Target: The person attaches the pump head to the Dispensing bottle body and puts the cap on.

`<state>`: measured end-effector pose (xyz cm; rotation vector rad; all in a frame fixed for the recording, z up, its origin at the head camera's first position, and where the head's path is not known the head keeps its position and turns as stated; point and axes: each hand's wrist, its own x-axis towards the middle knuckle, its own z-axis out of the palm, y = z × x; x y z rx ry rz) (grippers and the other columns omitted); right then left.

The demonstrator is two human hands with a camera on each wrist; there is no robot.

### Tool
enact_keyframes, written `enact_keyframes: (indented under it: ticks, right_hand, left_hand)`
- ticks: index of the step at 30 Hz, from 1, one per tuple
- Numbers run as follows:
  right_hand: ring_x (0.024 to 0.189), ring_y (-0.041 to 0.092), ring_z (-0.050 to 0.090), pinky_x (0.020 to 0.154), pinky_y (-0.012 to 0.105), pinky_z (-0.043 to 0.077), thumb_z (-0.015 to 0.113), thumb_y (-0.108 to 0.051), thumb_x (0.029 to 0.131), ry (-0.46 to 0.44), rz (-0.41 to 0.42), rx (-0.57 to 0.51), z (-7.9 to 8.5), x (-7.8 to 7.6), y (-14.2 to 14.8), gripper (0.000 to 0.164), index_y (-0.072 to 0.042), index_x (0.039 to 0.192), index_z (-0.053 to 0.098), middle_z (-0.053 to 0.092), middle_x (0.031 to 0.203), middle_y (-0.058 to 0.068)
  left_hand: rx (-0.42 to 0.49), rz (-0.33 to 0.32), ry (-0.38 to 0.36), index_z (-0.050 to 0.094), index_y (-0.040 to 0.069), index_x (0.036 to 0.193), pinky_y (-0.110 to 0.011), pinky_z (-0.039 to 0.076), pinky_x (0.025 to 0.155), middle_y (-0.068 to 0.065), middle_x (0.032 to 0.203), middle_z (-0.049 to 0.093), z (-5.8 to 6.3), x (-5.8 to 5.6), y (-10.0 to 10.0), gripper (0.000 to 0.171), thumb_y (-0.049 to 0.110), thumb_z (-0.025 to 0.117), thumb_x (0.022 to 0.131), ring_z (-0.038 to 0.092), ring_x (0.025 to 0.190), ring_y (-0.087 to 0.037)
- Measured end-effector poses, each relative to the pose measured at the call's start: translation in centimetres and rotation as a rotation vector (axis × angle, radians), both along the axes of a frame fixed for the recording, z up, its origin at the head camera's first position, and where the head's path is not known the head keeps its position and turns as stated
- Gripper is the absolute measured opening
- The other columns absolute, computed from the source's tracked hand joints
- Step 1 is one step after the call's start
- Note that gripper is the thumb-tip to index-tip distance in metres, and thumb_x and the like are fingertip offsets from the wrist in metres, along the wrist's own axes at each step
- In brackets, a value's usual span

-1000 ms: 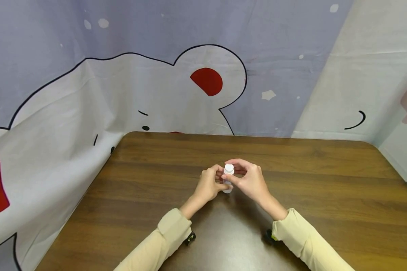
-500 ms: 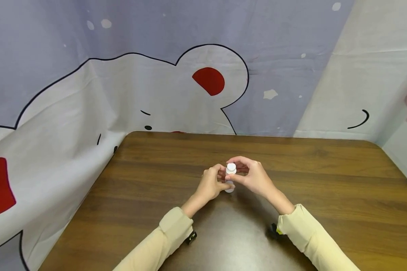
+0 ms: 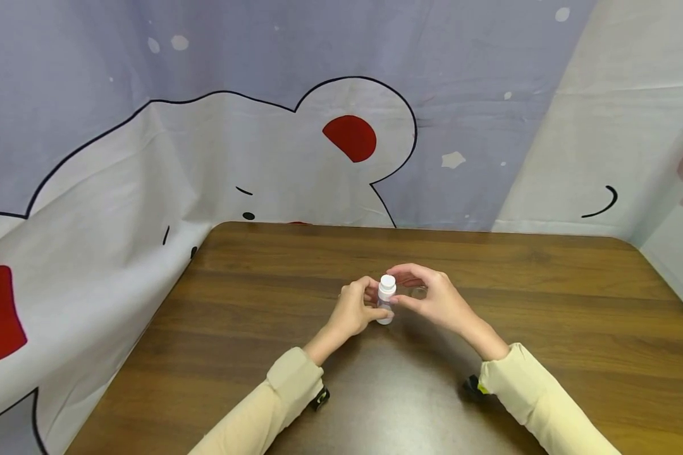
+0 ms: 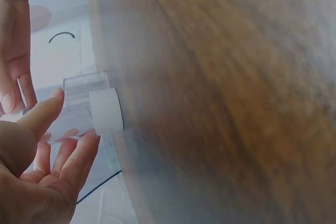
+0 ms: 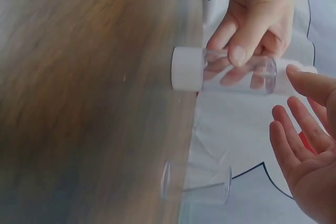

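Observation:
An upright small bottle (image 3: 386,293) with a clear body, white base and white top stands on the table. My left hand (image 3: 350,308) holds it low, thumb and fingers on opposite sides of the clear body, as the right wrist view shows. To its right, my right hand (image 3: 437,302) is spread loosely beside the white top with nothing gripped. The right thumb tip is very near the white collar; whether it touches, I cannot tell. A clear open cylinder, like a cover (image 5: 197,183), stands apart from the bottle, partly behind the right hand in the head view.
The brown wooden table (image 3: 250,328) reaches back to a printed cloth (image 3: 461,114) hanging behind and along the left side. Dark wrist devices show under both cuffs, the left device (image 3: 320,398) and the right device (image 3: 473,387).
My right hand has drawn slightly to the right, its thumb and fingers coming off the bottle's upper part, which shows more fully. The left hand keeps its hold on the bottle.

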<state>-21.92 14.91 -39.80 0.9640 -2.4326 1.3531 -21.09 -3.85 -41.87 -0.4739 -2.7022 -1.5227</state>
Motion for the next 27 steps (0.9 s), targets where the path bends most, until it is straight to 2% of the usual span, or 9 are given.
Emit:
enact_keyframes:
  ticks: [4, 9, 16, 21, 27]
  right_hand:
    - [0.095, 0.013, 0.068, 0.083, 0.041, 0.057, 0.081, -0.003, 0.074, 0.033, -0.042, -0.009, 0.0, -0.1, 1.0, 0.042, -0.005, 0.112, 0.065, 0.071, 0.107, 0.011]
    - [0.097, 0.004, 0.065, 0.084, 0.037, 0.056, 0.081, -0.003, 0.073, 0.024, -0.079, -0.012, -0.3, -0.5, 2.2, 0.043, -0.004, 0.112, 0.065, 0.071, 0.108, 0.012]
    - [0.099, 0.027, 0.066, 0.089, 0.032, 0.054, 0.082, -0.009, 0.075, -0.041, -0.101, 0.012, -0.4, -1.0, 3.4, 0.044, -0.005, 0.115, 0.064, 0.070, 0.112, 0.008]
    - [0.102, 0.026, 0.065, 0.092, 0.037, 0.053, 0.082, -0.008, 0.075, -0.066, -0.133, 0.016, -0.8, -1.4, 4.0, 0.045, -0.005, 0.115, 0.063, 0.069, 0.114, 0.012]
    - [0.105, 0.027, 0.064, 0.094, 0.030, 0.052, 0.082, -0.009, 0.075, -0.109, -0.168, -0.007, -1.4, -2.1, 4.5, 0.044, -0.004, 0.115, 0.063, 0.068, 0.113, 0.016]
  left_hand:
    - [-0.012, 0.003, 0.006, 0.061, -0.002, 0.106, -0.032, 0.058, 0.078, -0.015, 0.098, 0.071, 0.1, 0.0, 0.0, 0.043, 0.009, 0.084, 0.071, 0.070, 0.091, -0.027]
    - [-0.021, 0.004, 0.012, 0.061, -0.004, 0.106, -0.032, 0.058, 0.077, -0.016, 0.099, 0.070, 0.1, 0.1, 0.0, 0.045, 0.010, 0.085, 0.071, 0.070, 0.091, -0.028]
    - [-0.017, 0.007, 0.015, 0.061, -0.004, 0.106, -0.034, 0.058, 0.078, -0.017, 0.098, 0.070, 0.0, 0.1, 0.0, 0.045, 0.010, 0.085, 0.070, 0.070, 0.091, -0.029]
    - [-0.018, 0.008, 0.017, 0.061, -0.004, 0.106, -0.034, 0.058, 0.078, -0.017, 0.098, 0.070, 0.0, 0.2, 0.0, 0.045, 0.010, 0.085, 0.070, 0.070, 0.091, -0.028]
    - [-0.015, 0.012, 0.013, 0.061, -0.005, 0.107, -0.034, 0.058, 0.078, -0.017, 0.099, 0.070, 0.0, 0.1, 0.1, 0.047, 0.009, 0.086, 0.069, 0.070, 0.091, -0.028]
